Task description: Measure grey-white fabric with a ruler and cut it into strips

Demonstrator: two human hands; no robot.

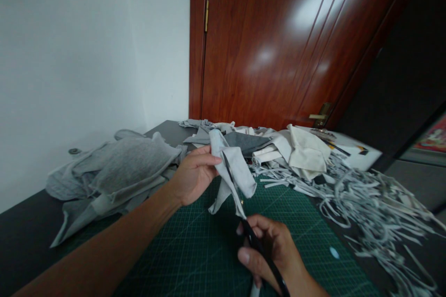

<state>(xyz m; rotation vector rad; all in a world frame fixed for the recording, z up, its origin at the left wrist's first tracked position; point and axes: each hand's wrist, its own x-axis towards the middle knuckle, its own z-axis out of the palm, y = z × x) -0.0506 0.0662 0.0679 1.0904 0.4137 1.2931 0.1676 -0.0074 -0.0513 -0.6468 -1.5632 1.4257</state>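
My left hand [198, 172] pinches a piece of light grey fabric [243, 172] and holds it up above the green cutting mat [181, 241]. My right hand [275, 249] grips a pair of scissors [257, 241] by the black handles. Their blades reach up into the fabric, with one blade showing across its front and cloth hanging on both sides. The fingers of my right hand partly hide the handles. A small light strip pokes out below that hand.
Grey garments [128, 167] are heaped at the left by the wall. Many cut fabric strips [369, 209] lie tangled at the right. Folded cream cloth [306, 151] and other scraps lie along the back, before a brown door [265, 46]. A small pale oval [334, 253] rests on the mat.
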